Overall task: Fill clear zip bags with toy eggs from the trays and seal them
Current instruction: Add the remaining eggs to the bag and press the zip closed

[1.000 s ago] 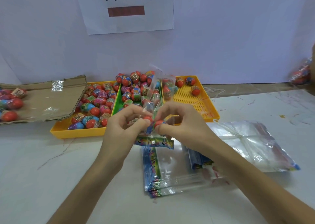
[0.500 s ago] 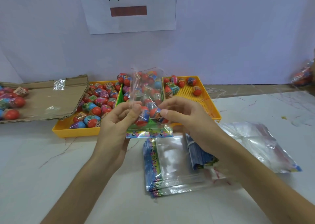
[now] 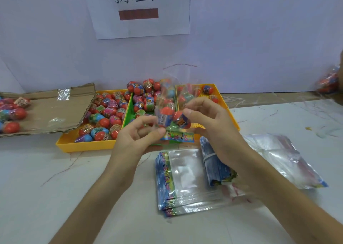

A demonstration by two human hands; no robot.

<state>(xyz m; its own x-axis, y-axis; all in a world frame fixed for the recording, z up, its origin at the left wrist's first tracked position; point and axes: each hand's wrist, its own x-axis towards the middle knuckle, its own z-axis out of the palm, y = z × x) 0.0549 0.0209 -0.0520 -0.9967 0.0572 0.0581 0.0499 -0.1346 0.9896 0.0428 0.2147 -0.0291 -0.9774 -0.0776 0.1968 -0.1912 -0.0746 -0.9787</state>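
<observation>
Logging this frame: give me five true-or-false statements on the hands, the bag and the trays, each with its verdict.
1. The left hand and right hand both hold a clear bag with toy eggs inside. True.
2. That bag lies flat on the table. False: it is held up in front of the trays.
3. A stack of empty bags lies on the table below the hands. True.
4. The right yellow tray holds more eggs than the left yellow tray. False: it holds only a few, while the left one is crowded.
5. The cardboard sits to the right of the trays. False: it is on their left.
</observation>
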